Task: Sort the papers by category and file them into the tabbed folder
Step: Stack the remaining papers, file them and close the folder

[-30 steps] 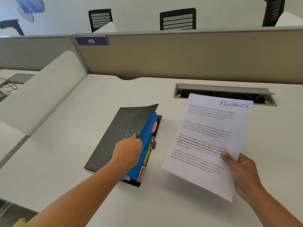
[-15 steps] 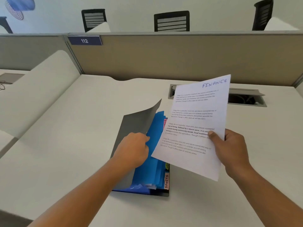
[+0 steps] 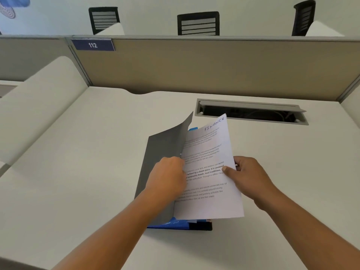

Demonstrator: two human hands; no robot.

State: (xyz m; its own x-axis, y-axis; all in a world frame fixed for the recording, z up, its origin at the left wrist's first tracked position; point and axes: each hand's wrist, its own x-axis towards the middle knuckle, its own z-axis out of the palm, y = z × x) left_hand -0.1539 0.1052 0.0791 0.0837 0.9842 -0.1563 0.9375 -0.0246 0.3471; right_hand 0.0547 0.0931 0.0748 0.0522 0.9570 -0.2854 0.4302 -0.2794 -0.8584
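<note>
A dark grey tabbed folder (image 3: 157, 158) lies on the white desk, its front cover lifted upright. My left hand (image 3: 167, 176) grips the cover's right edge and holds it up. Blue dividers (image 3: 171, 224) show at the folder's bottom edge and a sliver at the top. My right hand (image 3: 247, 176) pinches the right edge of a white printed sheet headed "FINANCE" (image 3: 208, 172). The sheet lies over the open folder, its left edge tucked behind the raised cover. The coloured tabs are hidden under the sheet.
An open cable tray (image 3: 251, 112) is sunk into the desk (image 3: 78, 172) behind the folder. A beige partition (image 3: 214, 67) with a "112" plate (image 3: 93, 45) closes the back. A curved white divider (image 3: 42, 94) stands at the left.
My right hand has brought the FINANCE sheet left and down from the air onto the open folder. My left hand lifted the cover higher, and the blue dividers are now mostly covered.
</note>
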